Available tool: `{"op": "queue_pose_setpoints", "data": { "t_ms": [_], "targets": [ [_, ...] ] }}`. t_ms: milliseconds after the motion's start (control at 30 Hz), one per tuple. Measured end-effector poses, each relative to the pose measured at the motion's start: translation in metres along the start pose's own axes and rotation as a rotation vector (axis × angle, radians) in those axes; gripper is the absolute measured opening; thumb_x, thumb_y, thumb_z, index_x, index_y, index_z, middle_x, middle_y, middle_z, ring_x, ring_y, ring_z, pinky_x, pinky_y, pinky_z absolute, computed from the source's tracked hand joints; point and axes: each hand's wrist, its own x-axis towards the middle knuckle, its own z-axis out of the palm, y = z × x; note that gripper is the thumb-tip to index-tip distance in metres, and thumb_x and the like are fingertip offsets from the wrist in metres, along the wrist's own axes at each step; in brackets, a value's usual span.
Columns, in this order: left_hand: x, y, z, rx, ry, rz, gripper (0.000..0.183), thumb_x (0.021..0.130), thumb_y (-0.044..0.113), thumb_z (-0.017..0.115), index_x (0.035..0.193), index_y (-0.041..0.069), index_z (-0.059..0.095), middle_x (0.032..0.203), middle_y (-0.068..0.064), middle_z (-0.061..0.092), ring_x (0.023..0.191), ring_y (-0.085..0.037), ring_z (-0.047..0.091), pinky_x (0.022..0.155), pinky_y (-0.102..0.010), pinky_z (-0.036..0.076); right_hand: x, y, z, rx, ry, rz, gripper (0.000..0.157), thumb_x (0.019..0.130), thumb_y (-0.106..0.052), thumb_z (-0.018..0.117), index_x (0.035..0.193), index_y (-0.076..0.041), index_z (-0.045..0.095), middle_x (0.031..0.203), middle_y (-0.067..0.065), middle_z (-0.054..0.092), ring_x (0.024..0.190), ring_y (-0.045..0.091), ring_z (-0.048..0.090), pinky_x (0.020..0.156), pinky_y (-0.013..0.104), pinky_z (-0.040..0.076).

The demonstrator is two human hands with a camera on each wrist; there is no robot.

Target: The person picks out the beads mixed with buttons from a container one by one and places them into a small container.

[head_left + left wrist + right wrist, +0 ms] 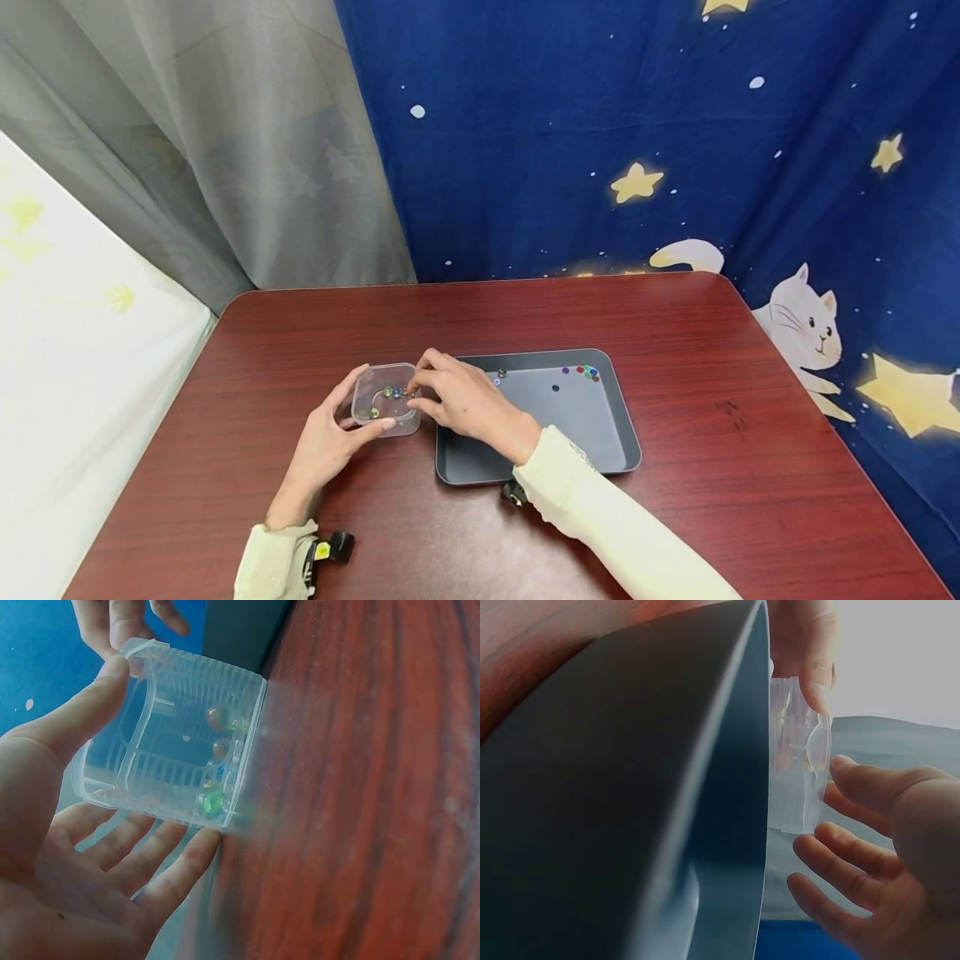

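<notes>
A clear plastic tub [406, 427] stands on the table, left of a dark grey tray [588, 429]. My left hand [322, 446] grips the tub from the left, its thumb along the near side. Several glass marbles [213, 801] lie in the bottom of the tub. Over the tub's right rim reaches my right hand [472, 402], fingers bent downward and apart from the thumb. The right wrist view shows this hand's thumb and spread fingers [840, 874] close to the tub, with no marble visible between them. One fingertip is hidden by the tub.
Several small coloured marbles [591, 372] sit near the tray's far right corner. A dark one [556, 388] lies nearer the middle, and others [502, 373] lie by the far left wall. The reddish-brown table [750, 467] ends at a blue curtain [525, 167].
</notes>
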Motion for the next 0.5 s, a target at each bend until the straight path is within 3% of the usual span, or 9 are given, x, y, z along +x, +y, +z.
{"op": "queue_pose_setpoints", "data": {
  "t_ms": [500],
  "targets": [
    [0.0004,-0.0001,0.0000,0.012,0.000,0.002,0.089,0.086,0.030,0.088,0.161,0.030,0.039,0.149,-0.012,0.059,0.119,-0.027,0.066,0.086,-0.012,0.054,-0.0033,0.0024,0.0004,0.030,-0.012,0.008,0.019,0.101,-0.030,0.070,0.116,-0.021,0.078,0.116,-0.004,0.062,0.091,0.008,0.061,0.076,0.023,0.051]
  ]
}}
